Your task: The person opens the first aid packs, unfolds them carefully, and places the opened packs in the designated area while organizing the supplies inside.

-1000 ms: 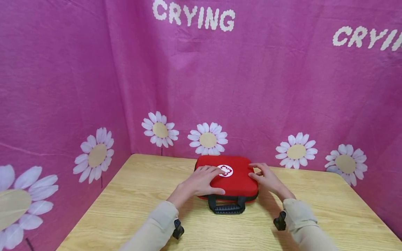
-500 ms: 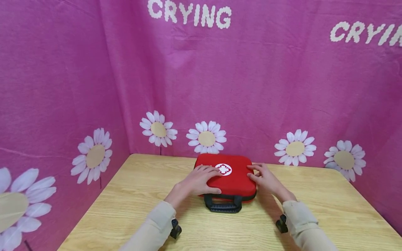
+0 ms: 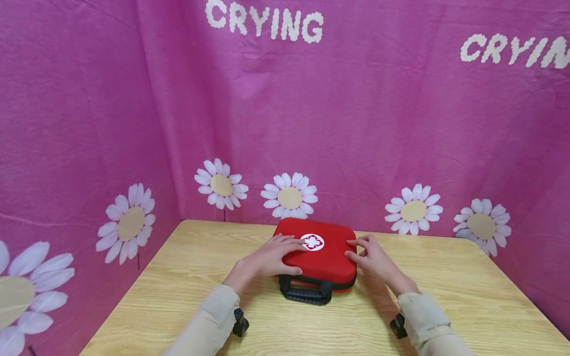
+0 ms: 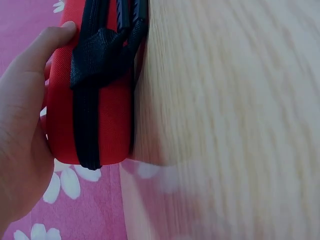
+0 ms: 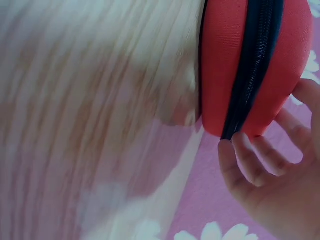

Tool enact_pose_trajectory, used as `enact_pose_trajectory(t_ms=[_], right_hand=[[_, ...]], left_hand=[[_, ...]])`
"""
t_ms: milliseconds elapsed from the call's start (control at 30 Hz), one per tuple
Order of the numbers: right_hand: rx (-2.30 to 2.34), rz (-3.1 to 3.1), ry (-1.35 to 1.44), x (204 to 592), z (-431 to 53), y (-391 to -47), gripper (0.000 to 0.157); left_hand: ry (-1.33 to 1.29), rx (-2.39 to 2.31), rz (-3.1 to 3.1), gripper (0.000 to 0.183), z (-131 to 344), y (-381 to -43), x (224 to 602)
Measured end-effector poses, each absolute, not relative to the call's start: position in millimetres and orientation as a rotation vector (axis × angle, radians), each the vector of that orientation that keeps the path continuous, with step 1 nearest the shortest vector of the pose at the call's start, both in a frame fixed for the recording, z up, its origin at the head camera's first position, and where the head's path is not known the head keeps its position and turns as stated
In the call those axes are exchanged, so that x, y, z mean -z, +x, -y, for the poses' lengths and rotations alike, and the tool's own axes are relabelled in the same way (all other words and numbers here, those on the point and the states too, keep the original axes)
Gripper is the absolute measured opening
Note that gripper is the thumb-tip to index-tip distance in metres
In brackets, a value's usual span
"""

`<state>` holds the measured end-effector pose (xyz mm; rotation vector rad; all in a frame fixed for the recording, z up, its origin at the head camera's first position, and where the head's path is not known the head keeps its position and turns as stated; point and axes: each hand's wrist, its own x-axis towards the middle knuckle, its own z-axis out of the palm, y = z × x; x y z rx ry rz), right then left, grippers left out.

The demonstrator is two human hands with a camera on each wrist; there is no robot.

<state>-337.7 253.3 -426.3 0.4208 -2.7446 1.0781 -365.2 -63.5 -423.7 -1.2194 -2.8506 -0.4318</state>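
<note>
A red zippered first aid case (image 3: 327,258) with a white round emblem lies flat on the wooden table, its black handle (image 3: 305,295) facing me. My left hand (image 3: 267,258) rests on the left part of its lid, fingers extended toward the emblem and thumb near the front edge. In the left wrist view that thumb (image 4: 65,31) lies on the lid above the handle's mount. At the case's right side, my right hand (image 3: 375,257) touches the edge with loosely bent fingers. Its fingertips meet the rounded corner beside the black zipper (image 5: 255,65) in the right wrist view.
The pale wood table (image 3: 178,296) reaches back to a pink cloth backdrop (image 3: 347,123) printed with daisies and lettering. Another cloth wall (image 3: 80,123) stands on the left. Each sleeve carries a small black wrist camera (image 3: 240,322).
The case has turned slightly clockwise on the table, its handle swinging a little to the left. Both hands have stayed on it, and the head view has shifted slightly.
</note>
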Motion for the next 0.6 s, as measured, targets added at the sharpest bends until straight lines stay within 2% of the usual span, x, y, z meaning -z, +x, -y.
enact_pose_trajectory(t_ms=[600], right_hand=[[-0.85,2.818,0.311,417,-239,-317,0.048]], left_hand=[[-1.251,0.447,2.857,0.061,74,-363,420]])
